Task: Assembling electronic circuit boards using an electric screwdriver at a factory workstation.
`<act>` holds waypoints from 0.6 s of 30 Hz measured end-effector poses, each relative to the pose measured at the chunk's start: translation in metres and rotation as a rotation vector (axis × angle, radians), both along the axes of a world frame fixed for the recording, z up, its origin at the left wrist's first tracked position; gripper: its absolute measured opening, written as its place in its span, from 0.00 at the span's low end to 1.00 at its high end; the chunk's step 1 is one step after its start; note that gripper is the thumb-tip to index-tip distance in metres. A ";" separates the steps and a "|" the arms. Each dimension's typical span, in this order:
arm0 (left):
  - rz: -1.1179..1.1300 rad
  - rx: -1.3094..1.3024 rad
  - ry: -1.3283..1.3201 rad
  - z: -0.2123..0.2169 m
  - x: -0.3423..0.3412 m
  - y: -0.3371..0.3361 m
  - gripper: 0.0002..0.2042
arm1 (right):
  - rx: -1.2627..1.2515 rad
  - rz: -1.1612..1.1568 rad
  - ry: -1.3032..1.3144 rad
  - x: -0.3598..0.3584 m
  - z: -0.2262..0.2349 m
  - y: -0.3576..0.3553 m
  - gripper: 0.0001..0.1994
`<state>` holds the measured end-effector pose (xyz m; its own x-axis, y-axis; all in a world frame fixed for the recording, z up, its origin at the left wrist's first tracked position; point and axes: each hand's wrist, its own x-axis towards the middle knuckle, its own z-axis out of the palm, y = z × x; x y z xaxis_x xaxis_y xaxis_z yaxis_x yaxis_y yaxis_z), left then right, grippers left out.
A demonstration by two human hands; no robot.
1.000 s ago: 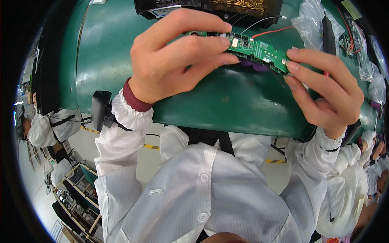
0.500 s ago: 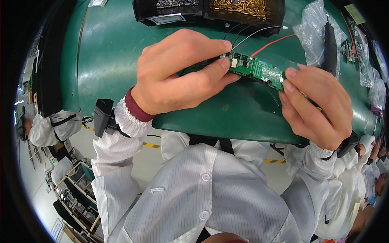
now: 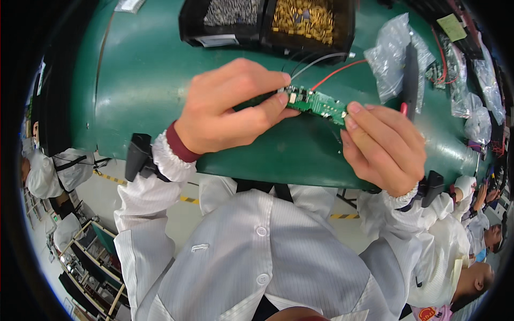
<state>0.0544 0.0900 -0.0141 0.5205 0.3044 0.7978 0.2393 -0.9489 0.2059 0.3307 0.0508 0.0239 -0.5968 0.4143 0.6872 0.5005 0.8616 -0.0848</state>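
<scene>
A narrow green circuit board (image 3: pixel 316 105) is held above the table, slanting slightly down to the right. My left hand (image 3: pixel 227 104) pinches its left end between thumb and fingers, near a small white connector. On the right end, my right hand (image 3: pixel 386 140) grips the board's tip with thumb and fingertips. A red wire (image 3: pixel 341 70) rises from the board's upper edge toward the right. Beside it a grey wire (image 3: pixel 317 63) with a pale tip runs up past the bins, along with thin black wires. The board's underside is hidden.
Two black bins stand at the far side: the left bin (image 3: pixel 194 38) holds small silver parts, the right bin (image 3: pixel 300 49) brass-coloured ones. Clear plastic bags (image 3: pixel 386 61) and a long dark tool (image 3: pixel 410 80) lie at right on the green table (image 3: pixel 144 69). Other people sit at both sides.
The view has shifted, bringing more of the bins into the picture. Both hands and the board appear farther left, the right hand most of all. Both hands keep their grip on the board.
</scene>
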 end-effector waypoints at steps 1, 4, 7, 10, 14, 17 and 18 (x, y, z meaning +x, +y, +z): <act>0.011 -0.029 -0.008 -0.001 0.000 -0.002 0.27 | -0.049 -0.022 0.041 0.000 -0.001 0.000 0.14; 0.054 -0.056 -0.033 0.001 0.001 -0.006 0.25 | -0.186 -0.027 0.046 0.009 0.010 -0.003 0.19; 0.059 -0.123 -0.023 0.004 0.000 -0.007 0.23 | -0.191 -0.020 -0.048 0.012 0.010 -0.008 0.23; 0.088 -0.095 0.032 0.008 -0.005 -0.009 0.22 | -0.109 -0.052 -0.228 0.007 0.014 -0.013 0.24; 0.097 -0.091 0.079 0.012 -0.001 -0.010 0.22 | -0.253 -0.096 -0.162 0.001 0.022 -0.022 0.24; 0.055 -0.193 0.082 0.029 -0.001 -0.010 0.18 | -0.276 -0.122 -0.275 0.017 0.036 -0.019 0.25; 0.066 -0.178 0.084 0.041 -0.006 -0.005 0.18 | -0.239 -0.202 -0.292 0.030 0.038 -0.016 0.24</act>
